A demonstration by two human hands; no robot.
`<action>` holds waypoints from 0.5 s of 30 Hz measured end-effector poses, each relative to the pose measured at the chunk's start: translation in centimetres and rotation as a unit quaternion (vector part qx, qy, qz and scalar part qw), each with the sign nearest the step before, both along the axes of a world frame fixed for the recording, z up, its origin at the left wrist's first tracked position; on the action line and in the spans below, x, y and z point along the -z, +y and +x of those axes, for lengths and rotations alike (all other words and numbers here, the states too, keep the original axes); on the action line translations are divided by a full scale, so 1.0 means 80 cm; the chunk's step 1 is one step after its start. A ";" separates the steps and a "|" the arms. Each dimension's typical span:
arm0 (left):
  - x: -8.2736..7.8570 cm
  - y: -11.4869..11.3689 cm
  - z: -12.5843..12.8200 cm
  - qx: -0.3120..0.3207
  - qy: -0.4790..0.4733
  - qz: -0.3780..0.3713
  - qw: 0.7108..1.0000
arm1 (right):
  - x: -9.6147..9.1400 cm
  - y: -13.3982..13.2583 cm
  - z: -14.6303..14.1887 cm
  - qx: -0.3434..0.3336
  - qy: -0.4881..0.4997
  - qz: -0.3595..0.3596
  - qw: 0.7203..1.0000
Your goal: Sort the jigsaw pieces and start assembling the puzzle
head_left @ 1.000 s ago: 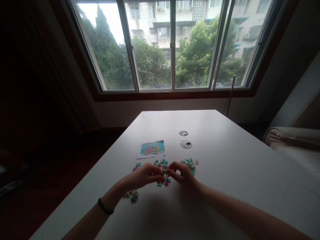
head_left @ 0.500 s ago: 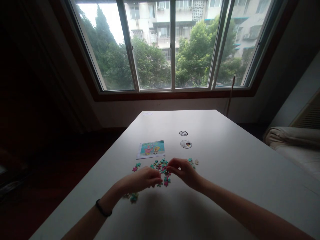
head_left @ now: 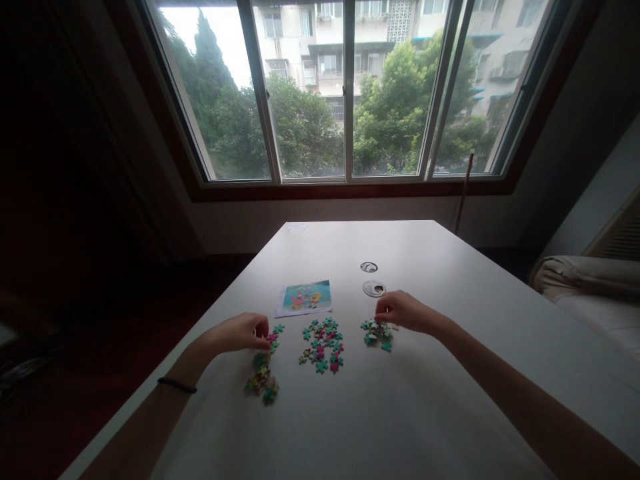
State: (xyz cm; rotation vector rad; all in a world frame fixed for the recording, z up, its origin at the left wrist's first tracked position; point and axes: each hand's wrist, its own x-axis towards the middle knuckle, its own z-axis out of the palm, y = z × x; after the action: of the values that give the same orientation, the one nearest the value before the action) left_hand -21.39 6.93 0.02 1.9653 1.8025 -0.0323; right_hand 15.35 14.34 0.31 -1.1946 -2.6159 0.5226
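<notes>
My left hand [head_left: 245, 332] is closed in a pinch at a pink puzzle piece [head_left: 271, 338], beside a few green ones. Below it lies a loose group of green and yellowish puzzle pieces [head_left: 263, 383]. My right hand [head_left: 403, 312] pinches with thumb and forefinger at the top of a pile of green and pale puzzle pieces [head_left: 377, 333]; what its fingertips hold is too small to make out. Between my hands, a central spread of green and pink puzzle pieces [head_left: 323, 343] lies flat. Behind it rests a picture sheet [head_left: 305, 297] with pink and yellow cartoon figures.
Two round flat items stand out on the white table [head_left: 320, 427]: an oval disc [head_left: 369, 267] and a larger disc [head_left: 374, 289]. A small paper [head_left: 297, 227] lies at the far edge. A cushioned seat [head_left: 585, 287] is on the right, and a window [head_left: 345, 100] is beyond.
Both hands have moved apart from the central pieces. The left went to the pieces on the left, the right up to the pile on the right, so the central spread is uncovered.
</notes>
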 end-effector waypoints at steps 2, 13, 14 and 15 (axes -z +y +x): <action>0.007 0.001 0.005 0.006 -0.004 0.002 1.000 | 0.003 0.004 0.005 0.005 -0.049 0.015 0.999; 0.003 0.001 0.013 0.051 -0.013 0.021 0.998 | -0.001 -0.002 0.002 0.031 -0.050 0.030 0.998; 0.002 0.001 0.012 0.050 -0.008 0.022 0.998 | -0.001 -0.002 0.002 0.030 -0.047 0.030 0.998; 0.002 0.000 0.013 0.050 -0.005 0.022 0.998 | -0.001 -0.003 0.002 0.029 -0.045 0.031 0.998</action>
State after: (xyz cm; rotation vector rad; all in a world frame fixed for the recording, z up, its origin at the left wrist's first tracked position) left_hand -20.37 6.95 -0.16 2.0818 1.7117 -0.0153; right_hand 15.48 14.11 0.43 -1.2989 -2.6407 0.3836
